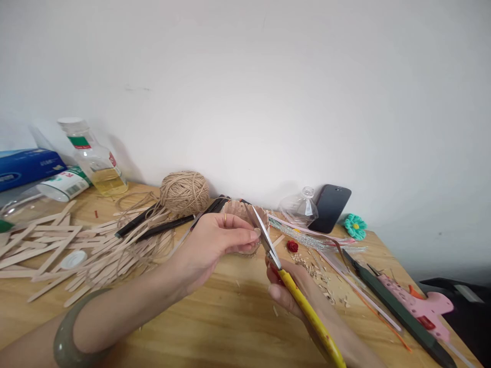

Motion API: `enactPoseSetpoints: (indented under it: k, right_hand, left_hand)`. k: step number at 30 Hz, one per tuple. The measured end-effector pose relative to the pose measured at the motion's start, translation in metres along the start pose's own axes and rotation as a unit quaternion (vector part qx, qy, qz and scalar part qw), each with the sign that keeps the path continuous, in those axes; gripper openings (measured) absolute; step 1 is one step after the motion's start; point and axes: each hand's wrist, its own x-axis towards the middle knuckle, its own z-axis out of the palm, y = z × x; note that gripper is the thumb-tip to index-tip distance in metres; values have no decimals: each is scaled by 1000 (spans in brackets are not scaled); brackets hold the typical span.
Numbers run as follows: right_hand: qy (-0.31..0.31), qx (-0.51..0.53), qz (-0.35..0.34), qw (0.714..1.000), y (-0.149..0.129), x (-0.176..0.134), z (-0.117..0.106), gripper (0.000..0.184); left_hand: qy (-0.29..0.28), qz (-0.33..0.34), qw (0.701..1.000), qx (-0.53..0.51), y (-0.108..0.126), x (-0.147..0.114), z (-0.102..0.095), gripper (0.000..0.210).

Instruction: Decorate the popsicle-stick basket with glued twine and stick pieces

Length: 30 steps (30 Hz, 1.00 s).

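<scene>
My right hand (pixel 287 291) grips a pair of scissors (pixel 273 250) with yellow handles and silver blades. The blades are parted and point up and away, with their tips beside the fingers of my left hand (pixel 220 235). Thumb and forefinger of that hand are pinched together; what they hold is too small to make out. Just behind the left fingers, partly hidden by them, stands a small round piece (pixel 233 208) with a scalloped wooden rim. A red rose-shaped ornament (pixel 292 246) lies to the right of the blades, near scattered wood chips (pixel 326 291).
Flat wooden sticks (pixel 57 245) lie heaped at left, before a ball of twine (pixel 184 193) and an oil bottle (pixel 102 166). At right are a phone (pixel 330 208), a cut clear bottle top (pixel 305 207), a teal flower (pixel 355 226), a dark green tool (pixel 395 306) and a pink glue gun (pixel 412 301).
</scene>
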Motion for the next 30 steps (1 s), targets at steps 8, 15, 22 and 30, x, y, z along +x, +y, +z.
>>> enactPoseSetpoints:
  k: [8, 15, 22, 30]
  right_hand:
    - [2, 49, 26, 998, -12, -3, 0, 56]
    - [-4, 30, 43, 999, -11, -5, -2, 56]
    - [10, 21, 38, 999, -14, -10, -3, 58]
    - [-29, 12, 15, 999, -18, -9, -6, 58]
  left_hand:
    - [-21, -3, 1000, -3, -1, 0, 0, 12]
    - [-15, -5, 1000, 17, 1, 1, -1, 12]
    - [-17, -8, 999, 29, 3, 0, -1, 12]
    - [-25, -1, 998, 57, 6, -1, -2, 12]
